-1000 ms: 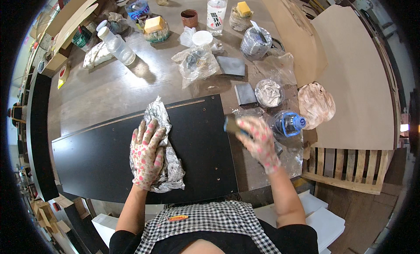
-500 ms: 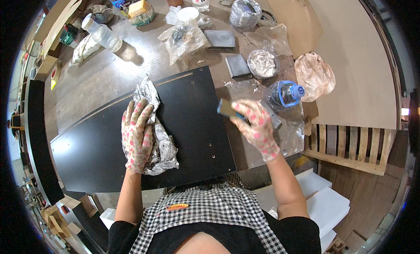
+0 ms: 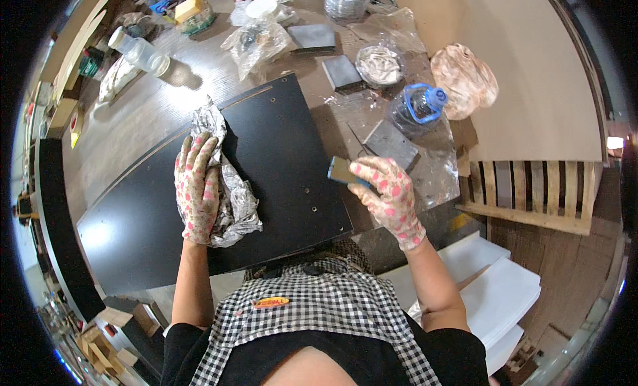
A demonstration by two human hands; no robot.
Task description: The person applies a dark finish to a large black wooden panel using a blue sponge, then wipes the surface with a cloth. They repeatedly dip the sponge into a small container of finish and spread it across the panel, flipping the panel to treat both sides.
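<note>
Your right hand has its fingers pinched on the small block, long side running left to right, by the right edge of the black board; your left hand, fingers straight, lies on the crumpled cloth, farther from the block

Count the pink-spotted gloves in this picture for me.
2 gloves: one on the left hand, which lies over the crumpled cloth on the black panel; the other on the right hand, which grips a small tan-and-blue block. Others could be hidden.
</note>
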